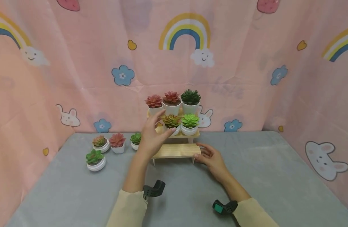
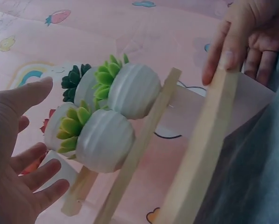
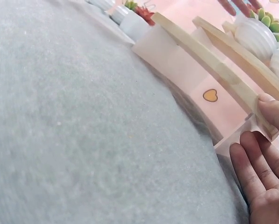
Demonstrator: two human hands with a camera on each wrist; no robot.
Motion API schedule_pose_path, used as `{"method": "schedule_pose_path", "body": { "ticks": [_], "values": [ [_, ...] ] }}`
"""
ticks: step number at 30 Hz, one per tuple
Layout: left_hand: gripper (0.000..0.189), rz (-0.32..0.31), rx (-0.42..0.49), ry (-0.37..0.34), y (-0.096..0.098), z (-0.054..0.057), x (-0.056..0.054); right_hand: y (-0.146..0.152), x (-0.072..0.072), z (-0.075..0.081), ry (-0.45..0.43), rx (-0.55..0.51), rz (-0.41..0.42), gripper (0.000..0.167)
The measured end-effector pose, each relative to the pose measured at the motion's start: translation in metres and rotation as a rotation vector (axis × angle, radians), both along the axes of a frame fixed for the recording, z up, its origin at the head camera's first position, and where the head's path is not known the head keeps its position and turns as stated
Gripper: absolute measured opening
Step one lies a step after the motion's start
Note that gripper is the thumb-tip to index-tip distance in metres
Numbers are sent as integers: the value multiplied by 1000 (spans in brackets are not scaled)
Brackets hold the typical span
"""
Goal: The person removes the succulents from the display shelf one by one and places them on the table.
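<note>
A stepped wooden plant stand (image 1: 176,150) is at the back of the table, its lowest step bare. Three potted succulents (image 1: 172,108) occupy the top step, two reddish and one dark green. On the middle step are a yellow-green succulent (image 1: 171,122) and a bright green succulent (image 1: 190,121), both in ribbed white pots. My left hand (image 1: 152,135) is beside the yellow-green one, fingers spread with nothing between them in the left wrist view. With thumb and fingers, my right hand (image 1: 214,162) holds the lowest step's right end; the thumb lies on the step's edge (image 3: 232,77).
Several more potted succulents stand on the grey table (image 1: 105,195) left of the stand, among them a pink one (image 1: 117,142) and a green one (image 1: 95,159). A pink printed curtain (image 1: 233,78) hangs directly behind the table and along its sides.
</note>
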State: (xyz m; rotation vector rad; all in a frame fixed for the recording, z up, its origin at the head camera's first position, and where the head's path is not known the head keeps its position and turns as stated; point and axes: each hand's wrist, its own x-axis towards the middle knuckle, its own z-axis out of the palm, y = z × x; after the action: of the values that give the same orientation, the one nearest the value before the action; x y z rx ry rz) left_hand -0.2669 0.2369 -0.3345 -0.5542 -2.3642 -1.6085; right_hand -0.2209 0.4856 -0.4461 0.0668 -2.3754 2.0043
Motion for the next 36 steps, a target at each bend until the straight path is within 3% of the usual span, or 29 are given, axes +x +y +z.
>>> {"method": "schedule_pose_path", "body": {
  "ticks": [3, 7, 19, 27, 36],
  "values": [
    [71, 17, -72, 32, 2, -5, -4, 0, -1, 1, -5, -5, -5, 59],
    [70, 20, -96, 69, 6, -10, -7, 0, -2, 1, -8, 1, -4, 58],
    [70, 29, -112, 33, 18, -26, -11, 0, -1, 1, -16, 11, -10, 59],
    [67, 81, -100, 33, 24, -31, -10, 0, -1, 1, 26, 9, 4, 60],
    [62, 142, -153, 160, 29, -43, -12, -1, -2, 0, -4, 7, -6, 59]
  ]
}}
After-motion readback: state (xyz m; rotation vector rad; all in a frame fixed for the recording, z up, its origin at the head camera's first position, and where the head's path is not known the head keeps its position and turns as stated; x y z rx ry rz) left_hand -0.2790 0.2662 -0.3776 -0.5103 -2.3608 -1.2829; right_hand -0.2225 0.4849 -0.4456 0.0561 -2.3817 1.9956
